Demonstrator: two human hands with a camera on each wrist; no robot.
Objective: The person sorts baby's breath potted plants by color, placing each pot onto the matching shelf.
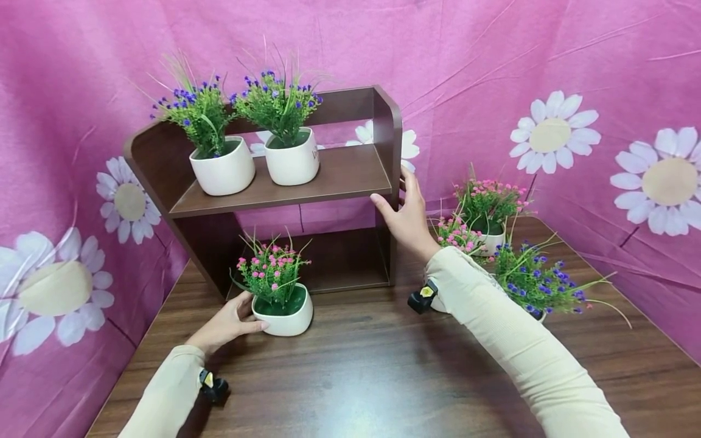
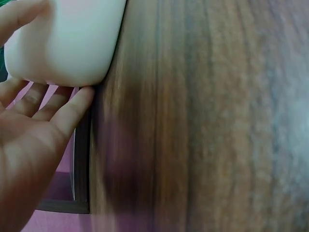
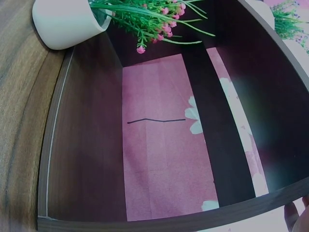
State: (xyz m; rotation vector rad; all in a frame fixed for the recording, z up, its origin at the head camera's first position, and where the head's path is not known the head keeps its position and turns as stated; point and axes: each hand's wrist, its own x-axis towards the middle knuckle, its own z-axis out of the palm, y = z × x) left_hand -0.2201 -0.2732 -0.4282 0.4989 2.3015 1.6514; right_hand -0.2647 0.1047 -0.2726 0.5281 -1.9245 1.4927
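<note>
A small white flowerpot point(image 1: 287, 319) with pink artificial flowers point(image 1: 274, 267) stands on the table before the shelf's lower left opening. My left hand point(image 1: 226, 323) holds this pot from its left side. The left wrist view shows the thumb on one face of the white pot point(image 2: 67, 48) and the fingers against another. With my right hand point(image 1: 411, 222) I grip the right side panel of the brown two-tier shelf point(image 1: 350, 167), thumb at its front edge and fingers round the outer side. Two white pots of blue flowers, left point(image 1: 221, 173) and right point(image 1: 292, 164), sit on the upper tier.
Right of the shelf stand pink-flowered plants point(image 1: 490, 204) and a blue-flowered plant point(image 1: 539, 283), partly hidden by my right sleeve point(image 1: 509, 328). A pink cloth point(image 1: 465, 61) with large white flowers hangs behind the wooden table point(image 1: 350, 377).
</note>
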